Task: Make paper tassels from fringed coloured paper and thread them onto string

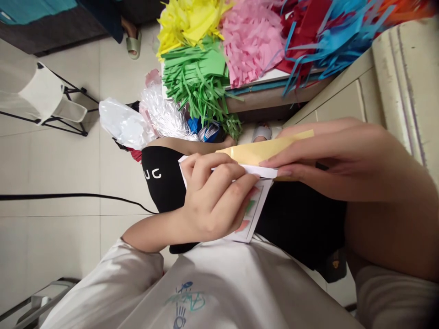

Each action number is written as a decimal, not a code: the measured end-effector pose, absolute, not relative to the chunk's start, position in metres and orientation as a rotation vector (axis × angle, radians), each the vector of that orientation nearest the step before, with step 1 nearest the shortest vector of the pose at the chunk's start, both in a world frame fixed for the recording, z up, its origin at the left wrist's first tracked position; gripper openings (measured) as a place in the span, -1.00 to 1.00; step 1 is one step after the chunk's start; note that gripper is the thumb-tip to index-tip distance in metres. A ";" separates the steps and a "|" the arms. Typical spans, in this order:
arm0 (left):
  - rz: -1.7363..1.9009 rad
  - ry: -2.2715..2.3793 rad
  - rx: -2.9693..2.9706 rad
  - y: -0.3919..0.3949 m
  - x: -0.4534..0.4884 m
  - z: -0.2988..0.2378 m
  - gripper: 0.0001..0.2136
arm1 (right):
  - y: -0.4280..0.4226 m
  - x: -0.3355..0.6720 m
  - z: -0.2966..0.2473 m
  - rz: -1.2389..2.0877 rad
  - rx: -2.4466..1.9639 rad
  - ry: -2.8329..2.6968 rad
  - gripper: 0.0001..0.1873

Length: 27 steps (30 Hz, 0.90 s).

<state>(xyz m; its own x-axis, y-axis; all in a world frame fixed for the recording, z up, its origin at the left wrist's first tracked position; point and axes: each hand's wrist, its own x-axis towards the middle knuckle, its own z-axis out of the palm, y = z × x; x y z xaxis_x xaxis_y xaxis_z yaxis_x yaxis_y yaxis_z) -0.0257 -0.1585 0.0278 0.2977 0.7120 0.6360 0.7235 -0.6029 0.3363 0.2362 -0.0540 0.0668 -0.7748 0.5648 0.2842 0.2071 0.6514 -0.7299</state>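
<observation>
My shirt (206,274) lies nearest, on my own side of the card (252,219). Well off to the card's left a chair (44,96) stands on the floor (61,164), and a black cable (78,197) runs towards my shorts (298,219). Beyond the card, but closer to it than the chair, come a plastic bag (125,123) and a heap of white fringe (164,109).

My left fingers (222,178) are curled around the card's left part, gripping it over my shorts. They hide much of its printed face, so only a few red and green shapes show. Along the card's far edge runs a white strip (255,170); I cannot tell whether it is a fold of the card or a separate piece. Yellow paper (254,151) sits right against the strip's far side.

Beyond the card, the desk (264,96) bears yellow fringe (194,20), green fringe (197,75), pink fringe (254,41), red fringe (307,27) and blue fringe (343,43).

At the card's right, my right fingers (291,151) are closed in a pinch on the yellow paper, the thumb tip by the strip's right end. Farther right of the card stands a cabinet (343,105).

I judge the step in hand to be lining up or pressing these paper edges together. The next move seems to call for a steady left grip while my right fingers keep the edges even.
</observation>
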 end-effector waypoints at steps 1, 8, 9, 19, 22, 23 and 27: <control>-1.227 -1.398 -2.502 -0.158 -0.025 0.026 -0.77 | -0.054 0.236 0.066 0.961 -0.615 -2.366 -0.85; -1.328 -1.442 -2.627 -0.152 -0.023 0.012 -0.79 | -0.053 0.238 0.062 0.907 -0.666 -2.390 -0.81; -1.342 -1.431 -2.626 -0.151 -0.022 0.010 -0.79 | -0.053 0.239 0.062 0.898 -0.656 -2.390 -0.80; -1.327 -1.327 -2.615 -0.144 -0.021 0.011 -0.84 | -0.051 0.240 0.060 0.837 -0.627 -2.398 -0.81; -1.368 -1.264 -2.611 -0.142 -0.020 0.011 -0.85 | -0.052 0.240 0.060 0.804 -0.642 -2.401 -0.80; -1.380 -1.238 -2.611 -0.142 -0.019 0.012 -0.86 | -0.053 0.239 0.060 0.790 -0.633 -2.400 -0.81; -1.385 -1.220 -2.576 -0.141 -0.016 0.013 -0.87 | -0.054 0.239 0.062 0.745 -0.612 -2.432 -0.80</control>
<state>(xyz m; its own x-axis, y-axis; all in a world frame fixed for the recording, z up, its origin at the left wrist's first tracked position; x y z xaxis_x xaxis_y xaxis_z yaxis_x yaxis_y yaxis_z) -0.0164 -0.1410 0.0134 0.3218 0.6380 0.6996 0.6140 -0.7030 0.3588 0.2392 -0.0545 0.0622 -0.7633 0.5481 0.3420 0.2624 0.7468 -0.6111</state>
